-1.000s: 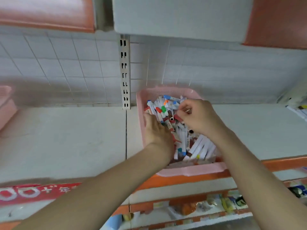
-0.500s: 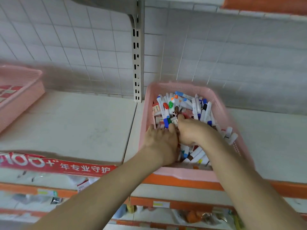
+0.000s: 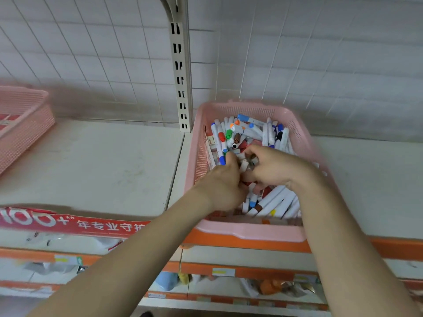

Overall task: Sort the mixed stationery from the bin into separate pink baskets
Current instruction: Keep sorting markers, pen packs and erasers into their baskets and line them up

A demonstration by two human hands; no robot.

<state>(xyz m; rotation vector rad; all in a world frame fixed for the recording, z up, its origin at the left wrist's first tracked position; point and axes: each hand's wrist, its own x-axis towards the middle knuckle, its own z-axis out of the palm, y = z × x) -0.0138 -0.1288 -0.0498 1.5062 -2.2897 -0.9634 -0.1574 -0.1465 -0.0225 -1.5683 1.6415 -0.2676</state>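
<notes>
Orange edging runs along the near lip of the shelf (image 3: pixel 91 161), under a pink basket (image 3: pixel 251 232) heaped with white markers (image 3: pixel 272 202) with coloured caps. Both hands are down in the heap, fingertips together mid-basket: the left hand (image 3: pixel 220 186) and right hand (image 3: pixel 272 168) pinch small pieces too blurred to name. Far left, a second pink basket (image 3: pixel 25 124) sits well apart

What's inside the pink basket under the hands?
The pink basket holds white markers with coloured caps, piled loosely. Left hand and right hand cover the middle; the bottom is hidden.
</notes>
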